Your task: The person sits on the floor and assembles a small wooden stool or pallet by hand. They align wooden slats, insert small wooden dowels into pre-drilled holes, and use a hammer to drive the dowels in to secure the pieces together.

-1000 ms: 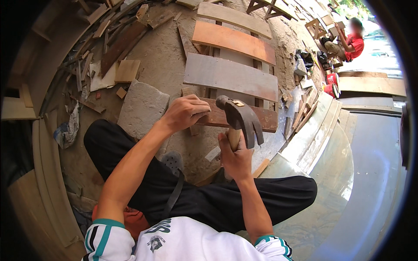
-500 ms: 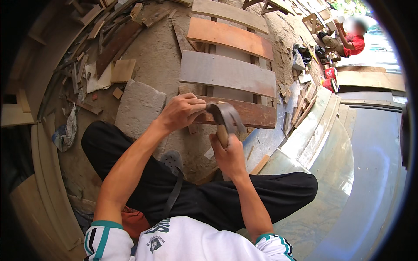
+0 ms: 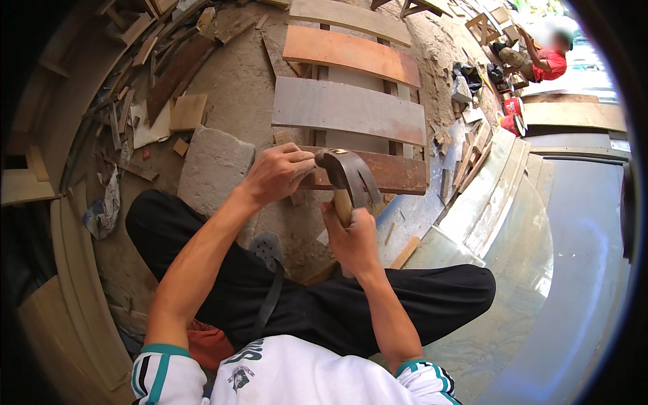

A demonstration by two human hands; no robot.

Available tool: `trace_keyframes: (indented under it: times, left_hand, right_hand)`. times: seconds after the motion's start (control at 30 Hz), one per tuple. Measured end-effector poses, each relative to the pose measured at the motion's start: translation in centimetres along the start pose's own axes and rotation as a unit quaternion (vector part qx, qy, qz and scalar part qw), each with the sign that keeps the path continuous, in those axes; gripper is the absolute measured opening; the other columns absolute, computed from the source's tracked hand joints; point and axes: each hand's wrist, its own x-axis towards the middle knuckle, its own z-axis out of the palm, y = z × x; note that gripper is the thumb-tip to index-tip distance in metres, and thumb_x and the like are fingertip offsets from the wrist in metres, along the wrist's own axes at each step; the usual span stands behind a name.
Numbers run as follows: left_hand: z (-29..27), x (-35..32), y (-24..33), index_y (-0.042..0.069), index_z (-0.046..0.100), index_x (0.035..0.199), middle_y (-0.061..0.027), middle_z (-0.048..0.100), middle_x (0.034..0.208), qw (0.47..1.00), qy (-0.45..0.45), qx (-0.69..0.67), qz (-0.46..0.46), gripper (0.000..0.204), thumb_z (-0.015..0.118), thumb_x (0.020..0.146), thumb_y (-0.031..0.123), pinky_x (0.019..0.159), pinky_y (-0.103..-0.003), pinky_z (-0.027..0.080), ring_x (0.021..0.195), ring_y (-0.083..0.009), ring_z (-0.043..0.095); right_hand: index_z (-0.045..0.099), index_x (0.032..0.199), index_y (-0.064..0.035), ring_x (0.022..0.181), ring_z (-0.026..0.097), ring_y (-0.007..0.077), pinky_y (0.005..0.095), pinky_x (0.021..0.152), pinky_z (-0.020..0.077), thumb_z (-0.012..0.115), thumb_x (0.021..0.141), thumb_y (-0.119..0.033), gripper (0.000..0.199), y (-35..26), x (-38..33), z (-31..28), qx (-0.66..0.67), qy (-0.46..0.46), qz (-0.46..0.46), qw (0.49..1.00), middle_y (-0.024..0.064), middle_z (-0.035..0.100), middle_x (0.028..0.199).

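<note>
My right hand (image 3: 356, 241) is wrapped round the wooden handle of a claw hammer (image 3: 351, 174). The hammer's dark metal head is over the near end of a slatted wooden frame, its claw towards the right. Beside the striking face, my left hand (image 3: 278, 173) has its fingers pinched together; whatever they hold is too small or hidden. Under both lies a dark reddish-brown board (image 3: 399, 175), partly covered by the hammer and my left hand. Farther up the frame are a grey board (image 3: 347, 110), an orange-brown board (image 3: 351, 55) and a pale board (image 3: 351, 20).
A rough stone block (image 3: 214, 162) is left of my left hand. Wood scraps (image 3: 189, 111) are heaped at the far left. At right lie long pale planks (image 3: 482, 196) and a large grey sheet (image 3: 584, 270). A person in a red shirt (image 3: 555, 64) sits far right, near red cans (image 3: 513, 115).
The hammer head has risen slightly and tilted, showing more of its top. My right hand still grips the handle, and my left hand keeps its pinch in nearly the same place.
</note>
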Motion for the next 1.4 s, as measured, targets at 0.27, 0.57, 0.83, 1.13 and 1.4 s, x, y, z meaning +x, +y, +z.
trace_keyframes:
  times: [0.27,0.57,0.83,1.13,1.4]
  left_hand:
    - [-0.2,0.3,0.4,0.005,0.070,0.094,-0.0024,0.072,0.100,1.000,-0.004,0.008,0.002,0.014,0.071,0.081,0.007,0.077,-0.035,0.057,0.090,-0.0231,0.067]
    - [-0.1,0.2,0.1,0.005,0.070,0.094,-0.0022,0.073,0.101,1.000,-0.006,0.011,-0.001,0.014,0.070,0.080,0.006,0.078,-0.035,0.057,0.089,-0.0231,0.066]
    - [0.1,0.3,0.1,0.006,0.072,0.097,-0.0031,0.072,0.103,1.000,-0.011,-0.001,-0.008,0.020,0.072,0.078,0.004,0.079,-0.036,0.056,0.092,-0.0241,0.066]
    - [-0.9,0.2,-0.6,0.004,0.073,0.103,-0.0073,0.072,0.108,0.998,-0.045,-0.044,-0.020,0.028,0.073,0.076,-0.001,0.083,-0.038,0.056,0.096,-0.0276,0.065]
    - [-0.1,-0.5,1.5,0.002,0.073,0.105,-0.0102,0.073,0.108,0.993,0.040,-0.065,-0.087,0.026,0.070,0.080,-0.001,0.086,-0.037,0.055,0.096,-0.0277,0.066]
  right_hand:
    - [0.057,0.108,0.0012,0.064,0.064,0.0415,0.0437,0.057,0.0480,0.063,0.096,-0.017,0.023,1.5,0.2,0.6,0.014,0.017,-0.036,0.999,0.0263,0.063,0.073]
    - [0.057,0.099,0.0014,0.057,0.060,0.0232,0.0377,0.056,0.0459,0.065,0.096,-0.018,0.021,2.2,0.2,1.3,0.018,0.035,-0.059,0.997,0.0153,0.061,0.067]
    - [0.057,0.098,0.0007,0.057,0.058,0.0200,0.0373,0.056,0.0466,0.066,0.097,-0.021,0.024,3.0,0.0,1.6,0.032,0.069,-0.106,0.991,0.0131,0.061,0.068]
    - [0.054,0.100,-0.0001,0.063,0.063,0.0374,0.0420,0.061,0.0483,0.064,0.096,-0.017,0.021,3.4,0.3,0.0,0.057,0.059,-0.018,0.996,0.0207,0.063,0.071]
    - [0.056,0.100,0.0000,0.062,0.063,0.0353,0.0414,0.060,0.0480,0.067,0.095,-0.020,0.023,4.7,1.2,-0.4,0.061,0.063,0.036,0.995,0.0206,0.062,0.070]
